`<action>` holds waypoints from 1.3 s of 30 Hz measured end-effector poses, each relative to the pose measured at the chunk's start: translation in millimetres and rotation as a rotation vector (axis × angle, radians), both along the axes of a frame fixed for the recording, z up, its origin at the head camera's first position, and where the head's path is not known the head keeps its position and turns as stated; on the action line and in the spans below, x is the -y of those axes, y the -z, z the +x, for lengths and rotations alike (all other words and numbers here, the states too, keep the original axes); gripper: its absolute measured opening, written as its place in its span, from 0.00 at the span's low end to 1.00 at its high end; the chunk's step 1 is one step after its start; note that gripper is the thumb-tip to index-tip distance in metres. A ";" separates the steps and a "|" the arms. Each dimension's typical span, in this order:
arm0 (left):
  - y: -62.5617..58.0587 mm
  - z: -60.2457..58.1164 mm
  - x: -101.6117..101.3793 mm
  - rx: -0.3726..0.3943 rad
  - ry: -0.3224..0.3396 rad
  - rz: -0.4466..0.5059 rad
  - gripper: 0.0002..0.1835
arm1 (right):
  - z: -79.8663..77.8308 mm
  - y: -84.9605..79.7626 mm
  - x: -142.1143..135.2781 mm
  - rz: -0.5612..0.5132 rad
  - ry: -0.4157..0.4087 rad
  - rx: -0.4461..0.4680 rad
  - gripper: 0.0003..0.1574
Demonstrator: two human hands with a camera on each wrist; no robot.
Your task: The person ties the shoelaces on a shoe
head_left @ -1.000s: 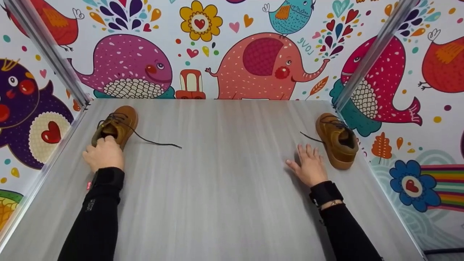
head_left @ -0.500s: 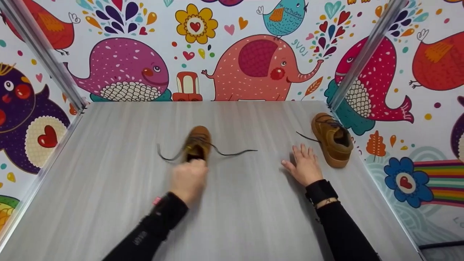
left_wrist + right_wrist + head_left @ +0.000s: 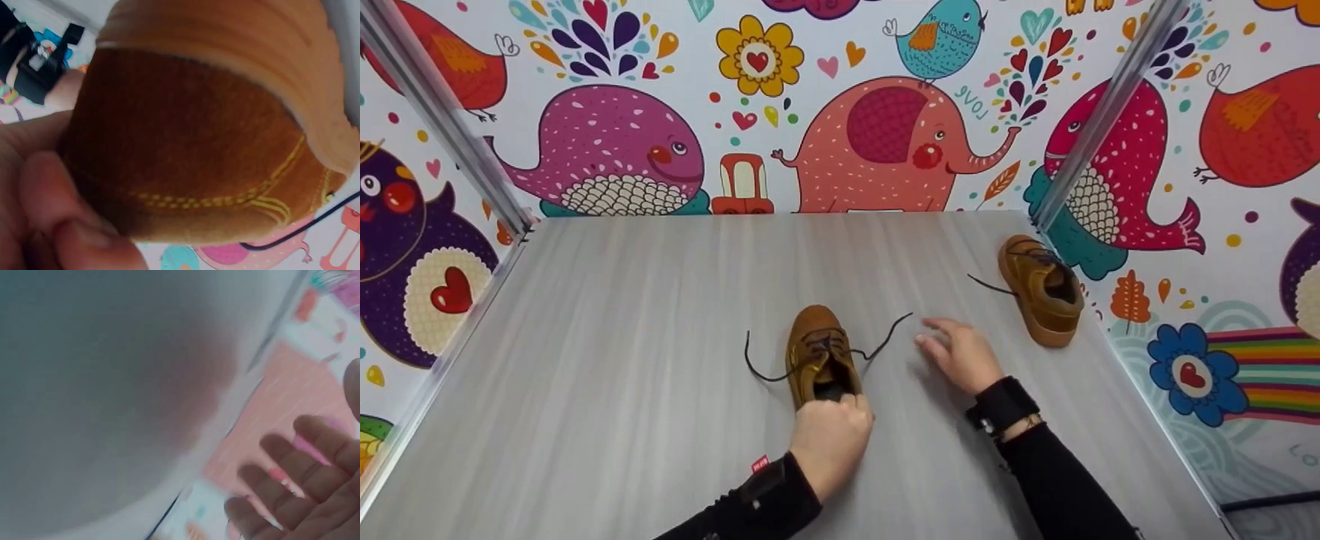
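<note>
A brown lace-up shoe (image 3: 814, 337) stands near the middle of the floor, toe pointing away, its dark laces spread to both sides. My left hand (image 3: 834, 442) grips it by the heel, fingers hooked over the collar. The left wrist view shows the shoe's suede heel (image 3: 185, 129) with yellow stitching and tan sole close up, fingers (image 3: 84, 242) curled at its edge. To the right of that shoe, my right hand (image 3: 964, 356) hovers near the lace end and holds nothing. Its fingers (image 3: 281, 489) are extended and spread in the right wrist view.
A matching brown shoe (image 3: 1044, 300) stands at the right, beside the side wall, one lace trailing left. Grey wood-look flooring (image 3: 675, 300) is bounded by walls printed with cartoon animals (image 3: 877, 150) and by metal corner posts (image 3: 1110, 120).
My left hand has carried the shoe from the far left to the middle and nearer to me. My right hand has shifted slightly left, its fingers turned toward the shoe.
</note>
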State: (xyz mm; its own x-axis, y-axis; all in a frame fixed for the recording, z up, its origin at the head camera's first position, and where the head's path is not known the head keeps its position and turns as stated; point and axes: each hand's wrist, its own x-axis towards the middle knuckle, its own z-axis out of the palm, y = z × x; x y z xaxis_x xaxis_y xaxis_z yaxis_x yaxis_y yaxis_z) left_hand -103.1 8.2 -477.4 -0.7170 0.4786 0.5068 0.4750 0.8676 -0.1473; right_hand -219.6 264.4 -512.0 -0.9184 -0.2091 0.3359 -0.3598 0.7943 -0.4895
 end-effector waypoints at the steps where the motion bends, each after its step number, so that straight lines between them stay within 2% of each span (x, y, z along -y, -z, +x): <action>1: 0.4 2.9 -0.3 -0.011 0.014 0.000 0.17 | 4.7 -1.9 8.5 -0.039 -0.054 -0.002 0.23; 5: 1.4 5.1 7.2 -0.105 0.107 0.067 0.20 | 19.6 -11.6 38.5 -0.153 -0.253 0.052 0.21; 7: -0.1 -0.6 17.0 -0.165 0.157 0.130 0.19 | 23.8 -15.3 49.3 -0.184 -0.309 0.091 0.21; 9: -3.3 -10.8 30.0 -0.182 0.172 0.213 0.17 | 25.8 -17.6 57.1 -0.198 -0.329 0.111 0.21; 11: -7.4 -23.7 44.8 -0.097 0.136 0.323 0.11 | 26.4 -18.2 62.5 -0.203 -0.328 0.118 0.20; 14: -8.6 -42.1 66.4 0.139 0.020 0.469 0.12 | 26.3 -16.9 68.3 -0.186 -0.312 0.118 0.19; 16: -5.4 -50.5 77.4 0.280 -0.046 0.515 0.15 | 26.2 -15.3 71.3 -0.178 -0.303 0.124 0.18; 18: 0.2 -55.2 84.6 0.371 -0.060 0.508 0.15 | 26.5 -13.6 73.4 -0.171 -0.294 0.130 0.16; 20: 5.8 -57.1 88.6 0.408 -0.038 0.502 0.13 | 26.7 -12.0 74.7 -0.172 -0.288 0.132 0.14; 25: 16.1 -58.2 92.7 0.381 0.046 0.526 0.05 | 27.7 -10.8 74.6 -0.185 -0.284 0.139 0.08; 31: 19.1 -58.9 103.4 0.388 0.073 0.485 0.03 | 30.1 -12.5 68.5 -0.166 -0.281 0.145 0.06; 36: 14.7 -59.3 118.7 0.385 0.105 0.393 0.02 | 32.8 -16.7 60.7 -0.064 -0.275 0.059 0.06; 39: 8.8 -60.8 128.0 0.390 0.103 0.364 0.02 | 33.8 -20.1 56.2 0.006 -0.272 -0.002 0.05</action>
